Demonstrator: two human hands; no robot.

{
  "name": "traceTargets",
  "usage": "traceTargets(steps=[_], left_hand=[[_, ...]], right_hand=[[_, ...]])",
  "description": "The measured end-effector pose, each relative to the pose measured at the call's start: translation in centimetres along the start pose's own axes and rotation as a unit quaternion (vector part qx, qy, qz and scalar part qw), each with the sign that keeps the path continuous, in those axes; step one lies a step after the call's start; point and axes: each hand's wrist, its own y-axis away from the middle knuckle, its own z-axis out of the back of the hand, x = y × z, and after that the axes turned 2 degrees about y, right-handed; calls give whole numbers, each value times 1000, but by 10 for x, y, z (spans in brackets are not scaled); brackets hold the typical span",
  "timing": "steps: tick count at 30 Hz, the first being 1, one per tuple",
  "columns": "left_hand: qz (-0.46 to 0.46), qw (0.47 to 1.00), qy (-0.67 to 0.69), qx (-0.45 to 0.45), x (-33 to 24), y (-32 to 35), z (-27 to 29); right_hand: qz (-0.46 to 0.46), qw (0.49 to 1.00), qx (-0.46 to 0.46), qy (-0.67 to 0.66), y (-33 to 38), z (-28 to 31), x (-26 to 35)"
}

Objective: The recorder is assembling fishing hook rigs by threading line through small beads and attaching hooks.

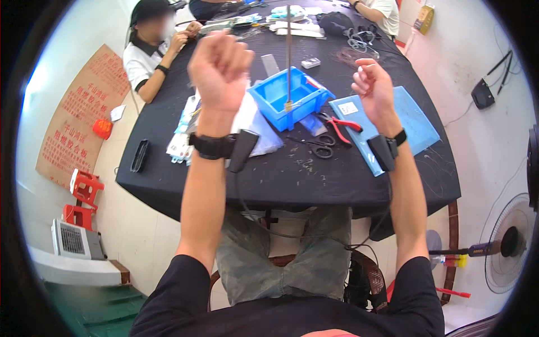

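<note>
Both hands are raised over a table covered in black cloth (252, 191). My left hand (222, 70) is closed with curled fingers, left of a blue plastic bin (275, 106). My right hand (373, 84) also has its fingers curled in, right of the bin and above a flat blue plastic packet (412, 121). Whatever either hand may hold is too small or hidden to make out. A thin metal rod (289, 56) stands upright at the bin. In front of it lie black scissors (321, 150) and red-handled pliers (339, 128).
White sheets and clear bags (258, 129) lie by my left wrist. A black case (140, 155) sits at the left edge. Thin dark strands (348, 55), a small grey box (310, 63) and a black cap (336, 23) lie farther back. A person (149, 56) sits far left.
</note>
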Motion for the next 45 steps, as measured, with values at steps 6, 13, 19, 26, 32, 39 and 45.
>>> traceTargets(steps=[6,13,19,26,32,39,45], left_hand=[[23,993,32,-114,16,-9,51],[1,987,-97,-130,38,-1,85],[45,972,-127,-193,52,5,96],[100,972,-64,-202,56,8,98],[70,969,-87,-218,53,6,98],[77,970,-98,-211,56,8,95],[67,971,-102,-206,56,9,94]], right_hand=[[114,989,-31,94,-18,34,-25],[157,963,-69,207,-5,20,-30],[148,955,-35,256,-7,28,-47],[127,954,-26,269,-4,28,-47],[126,949,-19,288,-4,30,-47],[128,951,1,280,-2,27,-45],[133,947,8,291,-2,27,-44]])
